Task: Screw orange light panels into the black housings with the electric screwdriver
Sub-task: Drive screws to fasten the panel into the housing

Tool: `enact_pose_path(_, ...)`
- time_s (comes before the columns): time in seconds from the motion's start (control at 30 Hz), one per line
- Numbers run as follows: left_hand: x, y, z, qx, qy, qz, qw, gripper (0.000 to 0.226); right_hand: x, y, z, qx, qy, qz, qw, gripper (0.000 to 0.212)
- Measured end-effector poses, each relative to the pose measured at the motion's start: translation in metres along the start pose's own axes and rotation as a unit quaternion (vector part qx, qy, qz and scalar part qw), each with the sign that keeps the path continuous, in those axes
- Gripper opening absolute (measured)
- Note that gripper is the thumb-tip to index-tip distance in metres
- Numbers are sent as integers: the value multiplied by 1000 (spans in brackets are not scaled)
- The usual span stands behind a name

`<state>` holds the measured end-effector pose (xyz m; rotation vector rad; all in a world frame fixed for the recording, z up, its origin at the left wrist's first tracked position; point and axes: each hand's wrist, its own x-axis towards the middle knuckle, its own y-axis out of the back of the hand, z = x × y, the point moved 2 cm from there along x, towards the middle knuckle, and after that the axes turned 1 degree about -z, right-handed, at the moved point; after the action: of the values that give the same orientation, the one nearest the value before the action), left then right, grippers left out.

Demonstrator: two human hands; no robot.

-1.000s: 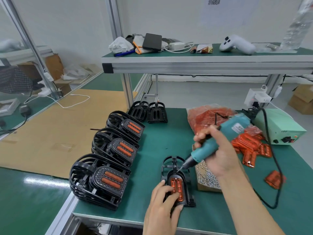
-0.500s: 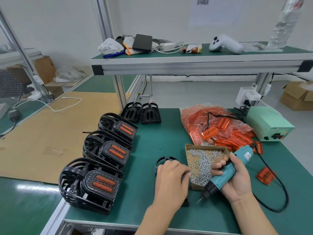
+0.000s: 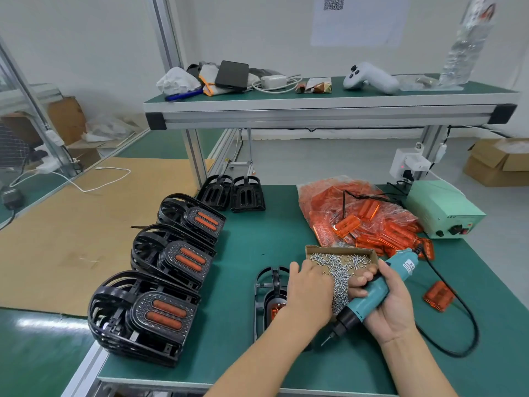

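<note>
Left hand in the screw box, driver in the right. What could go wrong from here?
1. The left hand digs in the heaped screw box; screws may spill onto the mat.
2. Nothing holds the housing; the forearm above could nudge it.
3. The screwdriver cable loops beside a loose orange panel and may drag it.

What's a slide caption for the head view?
Left hand reaches into the screw box; right hand holds the screwdriver.

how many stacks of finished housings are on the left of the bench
3: near stack at the front edge, middle stack behind it, far stack beyond that. How many housings each stack holds can't be told.
</note>
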<state>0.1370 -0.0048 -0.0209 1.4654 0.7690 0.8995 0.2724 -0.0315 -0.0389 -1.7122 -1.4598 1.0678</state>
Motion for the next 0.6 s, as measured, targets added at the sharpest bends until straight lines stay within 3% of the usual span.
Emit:
enact_pose_path(0.13,-10,-4,-7,-87,-9,79,993,10,0,0,1,4,1,2,1000,25)
enact_pose_path(0.23,-16,-3,-8,-138,-11,142,980,16,-1,0,1,2,4,1,1000,24)
enact_pose_path(0.37,-27,0,-10,-220,8,161,962,22,-2,1,1,8,4,-4,1000,25)
enact_pose_path(0.47,-46,2,-12,-349,37,157,923,18,-2,1,2,15,-1,-7,1000,25)
enact_pose_path(0.6,-85,4,-16,-523,147,133,829,5,-3,2,3,25,5,-4,1000,24)
